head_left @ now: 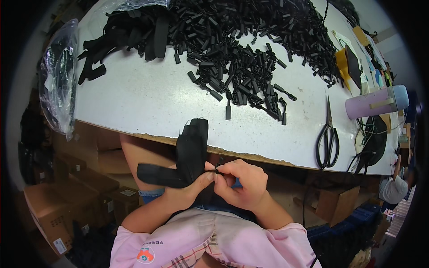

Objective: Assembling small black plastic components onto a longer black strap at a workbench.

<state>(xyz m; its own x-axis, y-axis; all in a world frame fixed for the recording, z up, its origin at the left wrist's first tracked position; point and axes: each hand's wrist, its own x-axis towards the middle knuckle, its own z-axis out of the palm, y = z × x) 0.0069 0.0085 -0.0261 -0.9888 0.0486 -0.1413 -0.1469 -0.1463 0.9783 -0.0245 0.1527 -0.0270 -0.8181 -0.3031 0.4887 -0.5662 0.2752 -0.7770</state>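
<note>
Cardboard boxes (53,210) stand at the lower left, below a clear plastic bag (59,80) at the left edge of the white worktop (138,96). Loose black strips (129,31) lie heaped in the worktop's far left part. Nearer, at its front edge, flat black bands (191,149) fan out from the left hand (192,187), one pointing left and the rest away from the person; its fingers are closed on their lower ends. Where the hands meet, a dark piece (216,171), too small to make out, is pinched by the fingers of the right hand (245,181). Beyond, small black pieces with loops (250,76) form a broad pile. Farther right, black-handled scissors (328,145) lie with blades together, then comes a lilac bottle (371,104) with a blue lid.
</note>
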